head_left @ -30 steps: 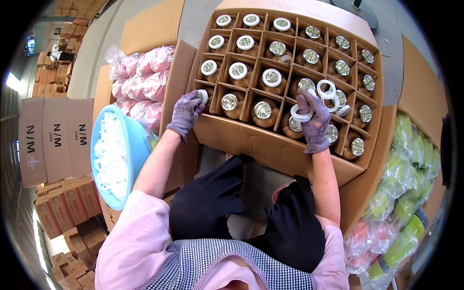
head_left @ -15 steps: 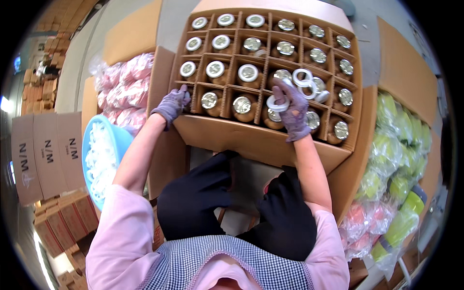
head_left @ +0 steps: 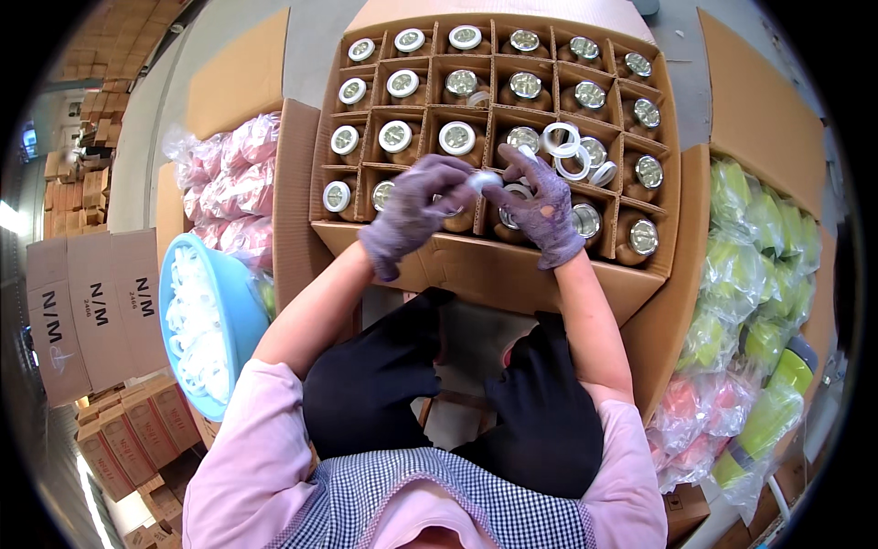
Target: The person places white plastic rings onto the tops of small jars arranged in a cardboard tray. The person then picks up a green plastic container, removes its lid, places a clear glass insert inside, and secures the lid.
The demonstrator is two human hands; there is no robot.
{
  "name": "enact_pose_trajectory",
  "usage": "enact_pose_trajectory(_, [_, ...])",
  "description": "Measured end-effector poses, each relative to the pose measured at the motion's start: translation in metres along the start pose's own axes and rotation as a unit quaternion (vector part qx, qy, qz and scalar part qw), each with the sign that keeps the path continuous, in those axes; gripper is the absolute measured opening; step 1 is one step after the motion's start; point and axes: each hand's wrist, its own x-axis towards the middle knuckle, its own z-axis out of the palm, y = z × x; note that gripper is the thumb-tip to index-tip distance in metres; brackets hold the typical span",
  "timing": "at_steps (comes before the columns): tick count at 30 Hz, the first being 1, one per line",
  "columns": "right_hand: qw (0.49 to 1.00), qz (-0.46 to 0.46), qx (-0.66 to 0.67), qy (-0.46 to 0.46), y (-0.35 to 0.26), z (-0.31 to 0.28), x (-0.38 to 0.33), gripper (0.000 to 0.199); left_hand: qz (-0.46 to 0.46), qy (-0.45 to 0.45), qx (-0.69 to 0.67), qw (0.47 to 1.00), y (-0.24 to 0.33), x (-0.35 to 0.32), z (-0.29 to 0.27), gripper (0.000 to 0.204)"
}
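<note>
The left hand [head_left: 412, 206] has left the near-left bottle [head_left: 337, 196], now white-ringed like those farther back, and meets the right hand [head_left: 547, 209]; both pinch a blurred white ring [head_left: 485, 181] above the carton's [head_left: 512, 274] near row, so that corner bottle seems finished

Far jars [head_left: 465, 38] clear — rings [head_left: 604, 174] nr R hand [head_left: 549, 215]

Carton [head_left: 494, 267] and dividers [head_left: 492, 78]: matt brown cardboard. Container tops [head_left: 525, 85]: glossy, silvery and mirror-like. Loose rings [head_left: 573, 149]: smooth white plastic. Gloves [head_left: 409, 215]: matt purple-grey cloth. Basin [head_left: 241, 302]: smooth light-blue plastic with a soft sheen. Bags [head_left: 734, 265]: clear, crinkled, glossy plastic film. Shirt [head_left: 251, 435]: soft pink cloth. Apron [head_left: 352, 489]: checked fabric. Trousers [head_left: 366, 398]: dull black cloth.
</note>
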Motion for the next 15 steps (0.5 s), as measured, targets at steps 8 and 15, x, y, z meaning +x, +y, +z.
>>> enact_pose_trajectory(8, [0.999, 0.019, -0.025, 0.017, 0.001, 0.005, 0.001, 0.032, -0.007, 0.029, 0.224, 0.974, -0.111, -0.072, -0.051, 0.012])
enact_pose_trajectory(15, [0.995, -0.043, -0.078, 0.04, 0.004, 0.003, 0.002, 0.024, 0.02, -0.038, 0.326, 0.944, -0.092, -0.072, -0.044, 0.016])
